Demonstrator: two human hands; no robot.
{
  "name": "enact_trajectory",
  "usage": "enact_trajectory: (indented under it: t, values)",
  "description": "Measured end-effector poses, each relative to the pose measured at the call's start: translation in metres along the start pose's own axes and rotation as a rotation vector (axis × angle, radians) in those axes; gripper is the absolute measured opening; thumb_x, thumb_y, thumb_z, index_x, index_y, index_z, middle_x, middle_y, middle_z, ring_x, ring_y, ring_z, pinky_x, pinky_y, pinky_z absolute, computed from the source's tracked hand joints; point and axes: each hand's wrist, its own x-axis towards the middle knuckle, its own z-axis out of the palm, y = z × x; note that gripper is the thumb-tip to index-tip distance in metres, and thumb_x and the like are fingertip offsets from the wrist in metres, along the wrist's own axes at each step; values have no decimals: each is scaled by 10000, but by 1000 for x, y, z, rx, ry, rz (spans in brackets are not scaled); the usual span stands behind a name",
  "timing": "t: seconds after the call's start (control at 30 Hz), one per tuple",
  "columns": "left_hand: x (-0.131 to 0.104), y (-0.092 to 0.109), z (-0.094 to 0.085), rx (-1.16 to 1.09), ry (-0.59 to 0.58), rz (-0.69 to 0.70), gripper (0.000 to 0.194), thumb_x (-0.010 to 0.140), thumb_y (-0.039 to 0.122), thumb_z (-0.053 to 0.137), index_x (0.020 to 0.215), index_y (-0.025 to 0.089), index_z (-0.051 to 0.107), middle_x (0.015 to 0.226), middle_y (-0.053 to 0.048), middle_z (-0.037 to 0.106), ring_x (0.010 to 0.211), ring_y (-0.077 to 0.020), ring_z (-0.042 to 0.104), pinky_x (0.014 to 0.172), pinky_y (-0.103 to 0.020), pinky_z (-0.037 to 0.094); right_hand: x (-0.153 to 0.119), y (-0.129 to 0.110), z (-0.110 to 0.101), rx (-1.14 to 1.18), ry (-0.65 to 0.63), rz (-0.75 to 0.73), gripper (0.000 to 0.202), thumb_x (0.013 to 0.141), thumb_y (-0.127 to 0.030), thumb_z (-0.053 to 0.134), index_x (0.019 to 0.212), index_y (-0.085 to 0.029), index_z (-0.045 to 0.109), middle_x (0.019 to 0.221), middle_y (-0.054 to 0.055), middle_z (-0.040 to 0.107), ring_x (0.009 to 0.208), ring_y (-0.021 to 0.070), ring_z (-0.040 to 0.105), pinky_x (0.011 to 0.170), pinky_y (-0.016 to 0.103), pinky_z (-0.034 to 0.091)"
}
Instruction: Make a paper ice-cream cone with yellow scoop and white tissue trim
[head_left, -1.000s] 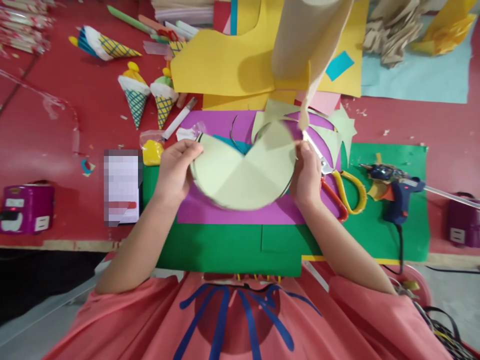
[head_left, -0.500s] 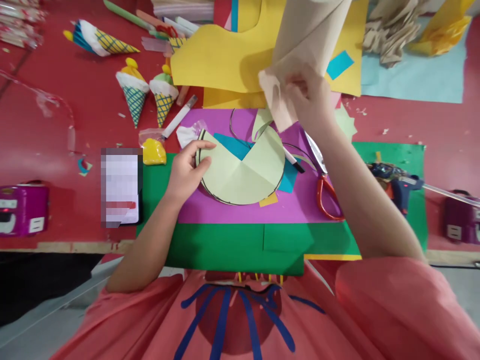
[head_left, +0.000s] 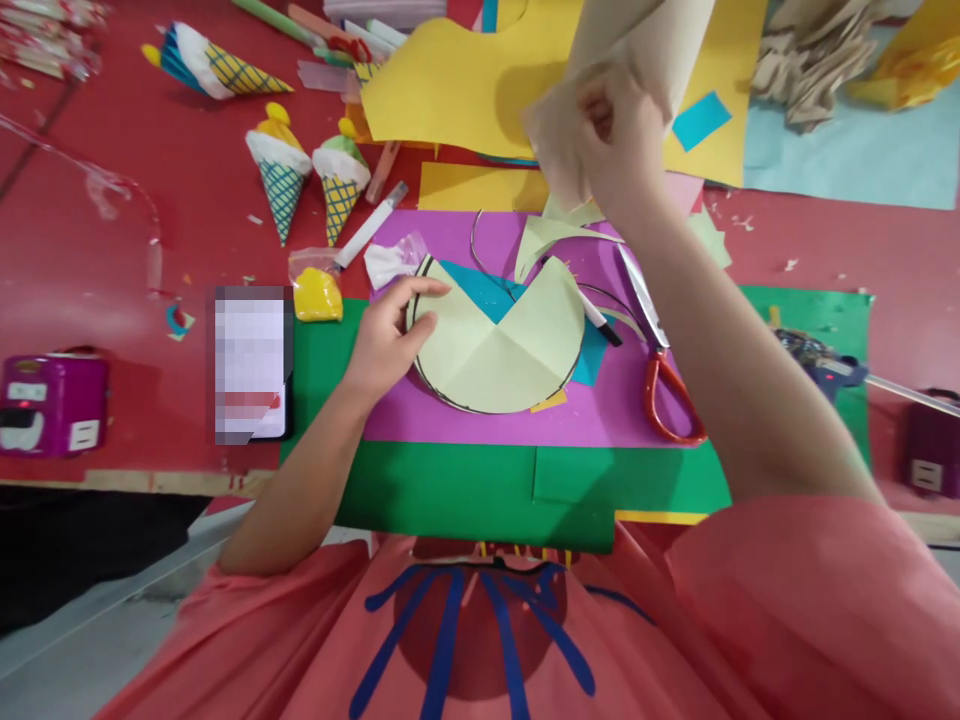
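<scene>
Between the thumb and fingers of my left hand (head_left: 397, 335) is the left edge of a pale green paper disc (head_left: 499, 365) with a wedge cut out at its top. The disc lies over purple paper (head_left: 465, 428) and a blue piece. My right hand (head_left: 622, 130) is closed on the loose end of a beige paper roll (head_left: 649, 40) at the top. Red-handled scissors (head_left: 671, 400) lie to the right of the disc, beside a black-tipped marker (head_left: 600, 318). Pale green offcuts (head_left: 551, 235) are above the disc.
Three small ice cream cone crafts (head_left: 277, 175) lie at the upper left. A phone (head_left: 251, 365) and a bag of yellow clay (head_left: 317, 290) are left of the disc. At the right is a glue gun (head_left: 832, 370). Yellow sheets (head_left: 442, 90) lie at the back.
My right hand and the beige paper have moved up and away from the green offcuts. My left hand keeps hold of the disc. The whole view has shifted slightly.
</scene>
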Motion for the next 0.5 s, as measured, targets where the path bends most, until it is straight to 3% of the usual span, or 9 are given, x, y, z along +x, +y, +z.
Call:
enact_trajectory:
  t: [0.1, 0.23, 0.37, 0.43, 0.5]
  values:
    - [-3, 0, -2, -121, 20, 36, 249, 807, 183, 633, 1037, 252, 697, 1037, 6, 701, 903, -159, 635, 806, -276, 506, -47, -13, -15, 174, -36, -31, 198, 821, -208, 549, 942, -365, 562, 843, -10, 647, 797, 213, 598, 800, 406, 540]
    - [-5, -2, 2, -246, 115, 68, 195, 778, 242, 693, 973, 252, 692, 958, -8, 672, 905, -179, 632, 827, -297, 504, -126, -23, -40, 300, -25, -72, 233, 873, -171, 552, 1056, -305, 601, 712, -37, 544, 646, 150, 526, 653, 326, 484]
    - [-5, -6, 11, -229, 312, 74, 244, 819, 394, 684, 1019, 260, 644, 1010, -20, 642, 983, -200, 631, 871, -328, 517, -179, -21, -52, 378, 15, 61, 201, 981, -341, 494, 1137, -309, 617, 626, -55, 555, 474, 112, 469, 511, 291, 439]
    - [-5, -7, 13, -189, 429, 116, 287, 849, 470, 660, 1044, 263, 618, 1056, -20, 624, 1055, -207, 622, 921, -347, 514, -190, -20, -52, 377, 52, 118, 225, 985, -419, 497, 994, -287, 678, 515, -64, 517, 411, 106, 425, 476, 287, 416]
    - [-6, -8, 13, -148, 525, 179, 338, 869, 528, 640, 1073, 263, 591, 1078, -10, 605, 1078, -197, 616, 957, -369, 504, -194, -21, -51, 412, 19, 126, 369, 973, -508, 490, 796, -255, 693, 504, -39, 552, 424, 107, 471, 482, 291, 425]
